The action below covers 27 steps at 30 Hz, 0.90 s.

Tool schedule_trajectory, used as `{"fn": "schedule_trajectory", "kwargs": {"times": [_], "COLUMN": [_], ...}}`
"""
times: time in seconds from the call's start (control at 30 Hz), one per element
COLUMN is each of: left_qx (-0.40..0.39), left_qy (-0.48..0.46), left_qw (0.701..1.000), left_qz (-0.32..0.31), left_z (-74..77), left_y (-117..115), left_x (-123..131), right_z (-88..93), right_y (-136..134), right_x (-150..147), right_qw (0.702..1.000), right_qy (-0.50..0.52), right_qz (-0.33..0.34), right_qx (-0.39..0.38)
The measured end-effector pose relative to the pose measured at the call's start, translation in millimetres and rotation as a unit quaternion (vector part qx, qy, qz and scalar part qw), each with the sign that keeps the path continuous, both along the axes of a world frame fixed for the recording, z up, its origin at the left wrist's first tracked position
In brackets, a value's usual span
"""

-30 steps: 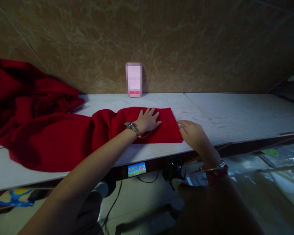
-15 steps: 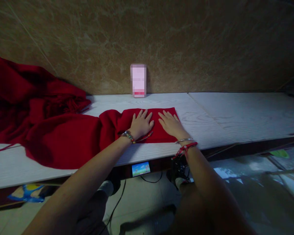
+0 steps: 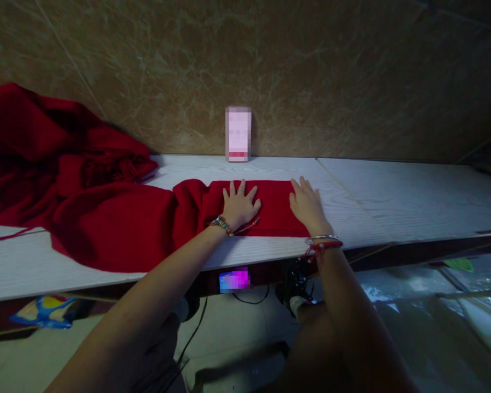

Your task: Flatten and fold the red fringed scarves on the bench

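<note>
A long red scarf (image 3: 114,224) with tangled fringe lies along the white wood-grain board. Its right part is flattened into a neat strip, while folds bunch up in the middle and a loose heap fills the left. My left hand (image 3: 240,208) lies flat on the strip, fingers spread, with a beaded bracelet at the wrist. Over the scarf's right end rests my right hand (image 3: 309,208), fingers stretched out and partly past the edge onto the board. Neither hand grips anything.
A phone (image 3: 238,134) with a blurred screen leans on the brown marbled wall behind the board (image 3: 360,202). Below the front edge are a second lit screen (image 3: 234,280), a blue packet (image 3: 45,312), a black cable (image 3: 200,327) on the floor and clear plastic sheeting (image 3: 417,305) at right.
My right hand has slid right across the scarf to its end. My left hand stays pressed on the strip. The view has shifted slightly, and the lower screen's picture has changed.
</note>
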<state>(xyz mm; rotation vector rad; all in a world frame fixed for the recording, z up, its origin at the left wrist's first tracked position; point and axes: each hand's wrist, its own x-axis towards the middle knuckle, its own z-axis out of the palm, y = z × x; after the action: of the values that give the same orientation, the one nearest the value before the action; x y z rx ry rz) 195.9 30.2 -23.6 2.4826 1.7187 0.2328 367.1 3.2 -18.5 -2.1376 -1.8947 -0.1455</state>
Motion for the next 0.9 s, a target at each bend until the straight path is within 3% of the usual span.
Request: {"fn": "schedule_trajectory", "kwargs": {"times": [0.13, 0.27, 0.5, 0.67, 0.77, 0.9], "left_qx": [-0.012, -0.016, -0.045, -0.010, 0.049, 0.099], "left_qy": [0.006, 0.010, 0.031, 0.038, 0.005, -0.024], "left_qw": [1.000, 1.000, 0.997, 0.999, 0.996, 0.971], "left_qz": [-0.001, -0.009, -0.056, -0.024, -0.069, -0.215], "left_z": [2.0, 2.3, 11.4, 7.0, -5.7, -6.4], "left_y": [0, 2, 1, 9, 14, 4], "left_x": [-1, -3, -16, -60, -96, -127], "right_z": [-5.1, -11.4, -16.2, -18.7, -18.4, -17.9], "right_y": [-1, -4, -3, 0, 3, 5], "right_x": [-27, -32, -4, 35, 54, 67], "right_qw": [0.996, 0.993, 0.993, 0.994, 0.993, 0.992], "right_qy": [0.007, -0.009, -0.035, -0.031, -0.031, -0.023], "right_qz": [0.084, 0.093, 0.077, 0.058, 0.065, 0.064], "right_qx": [-0.020, -0.076, -0.080, -0.089, -0.098, -0.107]}}
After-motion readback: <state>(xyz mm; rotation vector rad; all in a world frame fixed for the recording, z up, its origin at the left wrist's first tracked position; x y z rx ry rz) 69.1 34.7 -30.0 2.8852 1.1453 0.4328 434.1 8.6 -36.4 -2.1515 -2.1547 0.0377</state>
